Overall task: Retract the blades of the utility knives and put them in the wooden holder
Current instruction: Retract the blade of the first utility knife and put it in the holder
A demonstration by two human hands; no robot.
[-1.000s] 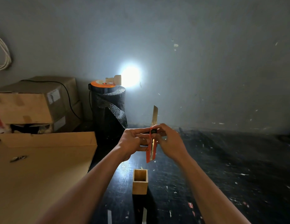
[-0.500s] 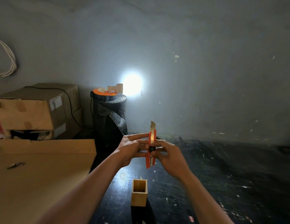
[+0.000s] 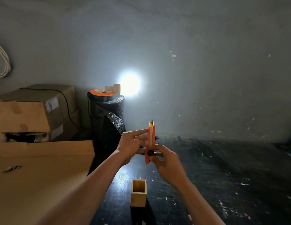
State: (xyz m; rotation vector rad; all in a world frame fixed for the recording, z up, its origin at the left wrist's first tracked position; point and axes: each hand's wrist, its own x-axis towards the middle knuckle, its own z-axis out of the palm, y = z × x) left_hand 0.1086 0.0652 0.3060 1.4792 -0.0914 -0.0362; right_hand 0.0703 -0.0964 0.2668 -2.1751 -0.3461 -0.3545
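Both hands are up in front of the wall, and the knife [image 3: 150, 143] stands nearly upright between them, orange body, tip up. A short stub of blade [image 3: 151, 122] pokes out of the top of the handle, catching the light. The left hand [image 3: 132, 146] comes in from the left side: its index finger [image 3: 140, 132] lies stretched out with its tip touching the upper handle, the other fingers are loosely spread and reach behind the orange body, steadying it rather than wrapping it. The right hand [image 3: 166, 161] holds lower down, fingers curled in close around the bottom half of the handle, thumb pressed right beside the black slider knob [image 3: 150, 153]. That knob sits low on the handle, well below the blade tip. So the knife is gripped by both hands, in the air, above the dark table [image 3: 222, 172]. Down below, almost straight under the knife and well apart from it, the holder [image 3: 138, 193] stands upright on the table: a small square wooden tube, open at the top, its inside looking hollow from here. To the left a big flat cardboard sheet [image 3: 41, 176] covers that end of the table, with a small metallic object [image 3: 11, 168] lying on it, too blurred to tell what it is. Behind it, stacked boxes [image 3: 31, 111], a dark roll of bubble wrap [image 3: 109, 117] with an orange disc on top, and a bright lamp [image 3: 129, 84] glaring against the wall.
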